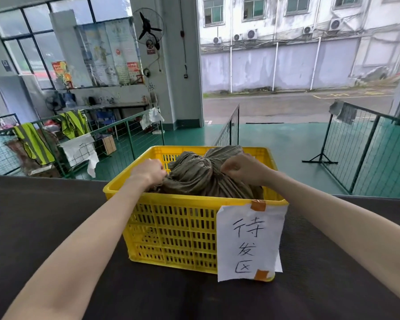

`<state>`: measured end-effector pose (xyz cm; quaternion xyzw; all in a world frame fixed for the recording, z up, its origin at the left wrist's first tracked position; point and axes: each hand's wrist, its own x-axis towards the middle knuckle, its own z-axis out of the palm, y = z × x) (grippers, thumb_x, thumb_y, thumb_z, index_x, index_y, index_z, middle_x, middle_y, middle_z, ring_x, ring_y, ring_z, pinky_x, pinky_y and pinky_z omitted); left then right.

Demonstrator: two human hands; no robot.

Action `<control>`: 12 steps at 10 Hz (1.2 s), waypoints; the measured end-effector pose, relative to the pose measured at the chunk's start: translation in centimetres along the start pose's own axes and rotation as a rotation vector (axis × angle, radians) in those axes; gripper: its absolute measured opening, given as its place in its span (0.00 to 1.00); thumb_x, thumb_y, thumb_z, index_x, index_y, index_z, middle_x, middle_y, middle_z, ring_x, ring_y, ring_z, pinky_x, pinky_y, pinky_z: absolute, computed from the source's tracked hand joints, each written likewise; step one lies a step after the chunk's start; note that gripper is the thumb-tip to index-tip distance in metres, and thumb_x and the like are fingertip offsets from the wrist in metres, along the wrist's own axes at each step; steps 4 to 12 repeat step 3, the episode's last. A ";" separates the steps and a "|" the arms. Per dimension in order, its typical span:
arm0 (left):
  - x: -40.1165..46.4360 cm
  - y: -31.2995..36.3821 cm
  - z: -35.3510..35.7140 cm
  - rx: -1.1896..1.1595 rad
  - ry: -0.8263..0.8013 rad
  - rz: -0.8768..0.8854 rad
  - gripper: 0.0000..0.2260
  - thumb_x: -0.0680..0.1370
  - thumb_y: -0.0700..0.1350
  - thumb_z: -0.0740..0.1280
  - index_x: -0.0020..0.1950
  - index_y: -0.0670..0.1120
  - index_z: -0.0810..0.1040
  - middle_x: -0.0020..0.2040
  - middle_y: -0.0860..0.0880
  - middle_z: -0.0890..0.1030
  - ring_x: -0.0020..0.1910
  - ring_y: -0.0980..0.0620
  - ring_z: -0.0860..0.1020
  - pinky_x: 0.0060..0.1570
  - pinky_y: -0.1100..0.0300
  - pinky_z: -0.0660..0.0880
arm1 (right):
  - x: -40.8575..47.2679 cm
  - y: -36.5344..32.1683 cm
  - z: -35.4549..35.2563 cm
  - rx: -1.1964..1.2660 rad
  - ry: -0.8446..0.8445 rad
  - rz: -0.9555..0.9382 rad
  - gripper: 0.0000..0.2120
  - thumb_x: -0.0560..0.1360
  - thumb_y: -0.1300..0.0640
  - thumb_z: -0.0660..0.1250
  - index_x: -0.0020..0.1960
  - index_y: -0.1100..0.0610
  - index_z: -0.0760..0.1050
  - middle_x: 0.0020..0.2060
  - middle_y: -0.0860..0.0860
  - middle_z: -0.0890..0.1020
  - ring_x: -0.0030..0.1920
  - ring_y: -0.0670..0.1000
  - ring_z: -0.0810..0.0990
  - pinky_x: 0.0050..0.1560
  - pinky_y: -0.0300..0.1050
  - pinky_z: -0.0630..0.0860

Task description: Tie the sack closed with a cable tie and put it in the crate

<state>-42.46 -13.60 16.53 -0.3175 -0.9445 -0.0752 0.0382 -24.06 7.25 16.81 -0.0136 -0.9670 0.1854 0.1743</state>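
Observation:
An olive-green woven sack (195, 175) sits inside the yellow slotted crate (171, 229) on the dark table. Its gathered neck bunches up near the crate's far rim. My left hand (149, 171) grips the sack's cloth at its left side, just inside the crate's rim. At the right of the neck, my right hand (244, 169) pinches the fabric with curled fingers. No cable tie shows; the neck's binding is hidden by folds and my hands.
A white paper label (249, 241) with handwritten characters is taped to the crate's front right. The dark table (56, 222) spreads on both sides. Beyond its far edge stand green wire fence panels (365, 153), hi-vis vests (32, 142) and an open doorway.

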 end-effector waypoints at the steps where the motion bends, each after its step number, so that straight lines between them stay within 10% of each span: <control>1: -1.5 0.6 -2.2 -0.574 -0.028 0.099 0.11 0.81 0.39 0.59 0.47 0.39 0.80 0.45 0.42 0.84 0.42 0.45 0.82 0.46 0.51 0.79 | -1.7 0.2 -2.4 -0.017 0.181 0.053 0.08 0.73 0.64 0.65 0.45 0.60 0.83 0.42 0.53 0.84 0.41 0.47 0.76 0.44 0.38 0.68; 3: -5.0 4.0 -4.0 -0.928 0.061 0.132 0.12 0.82 0.39 0.56 0.52 0.39 0.78 0.43 0.44 0.85 0.40 0.48 0.82 0.38 0.61 0.77 | -5.6 1.0 -7.2 0.133 0.354 0.185 0.06 0.71 0.63 0.68 0.44 0.57 0.83 0.41 0.52 0.85 0.43 0.48 0.80 0.49 0.42 0.72; 12: -5.0 4.0 -4.0 -0.928 0.061 0.132 0.12 0.82 0.39 0.56 0.52 0.39 0.78 0.43 0.44 0.85 0.40 0.48 0.82 0.38 0.61 0.77 | -5.6 1.0 -7.2 0.133 0.354 0.185 0.06 0.71 0.63 0.68 0.44 0.57 0.83 0.41 0.52 0.85 0.43 0.48 0.80 0.49 0.42 0.72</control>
